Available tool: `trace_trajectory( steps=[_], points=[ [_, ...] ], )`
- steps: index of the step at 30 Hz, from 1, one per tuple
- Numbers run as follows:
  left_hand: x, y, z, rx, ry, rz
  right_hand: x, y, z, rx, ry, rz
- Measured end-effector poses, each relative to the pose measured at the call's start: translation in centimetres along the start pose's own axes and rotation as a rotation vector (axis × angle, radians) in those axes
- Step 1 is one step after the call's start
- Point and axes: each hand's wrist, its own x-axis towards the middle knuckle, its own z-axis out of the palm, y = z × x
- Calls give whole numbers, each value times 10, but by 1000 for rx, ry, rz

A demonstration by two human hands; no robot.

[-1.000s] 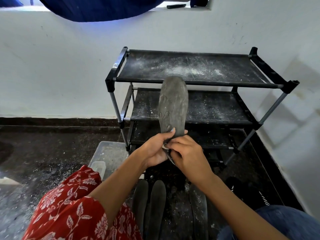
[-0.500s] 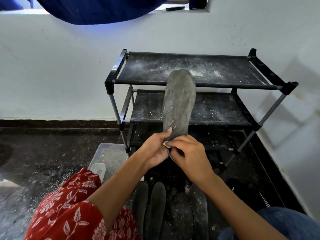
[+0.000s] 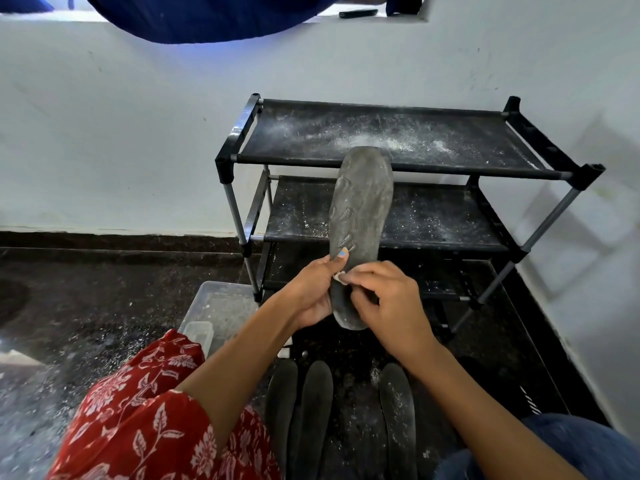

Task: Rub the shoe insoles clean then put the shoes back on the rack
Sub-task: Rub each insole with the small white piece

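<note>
The grey insole [image 3: 360, 223] stands upright at frame centre, left hand [image 3: 313, 292] gripping its lower edge, right hand [image 3: 388, 299] pinching a small white scrap against its heel.

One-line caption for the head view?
Left hand holds grey insole upright; right hand rubs its heel before dusty shoe rack.

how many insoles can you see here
4: one insole held upright in the left hand and right hand, two side by side on the floor, one further right. Legs may hide more.
</note>
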Motion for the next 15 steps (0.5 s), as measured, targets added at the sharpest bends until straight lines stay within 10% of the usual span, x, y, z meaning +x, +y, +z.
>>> trace_trajectory(
  steps=[7, 15],
  points=[
    [-1, 1, -3, 7, 36, 11, -9, -1, 7, 16, -228, -20],
    [-1, 3, -6, 94, -33, -12, -9, 1, 8, -19, -54, -13]
  ],
)
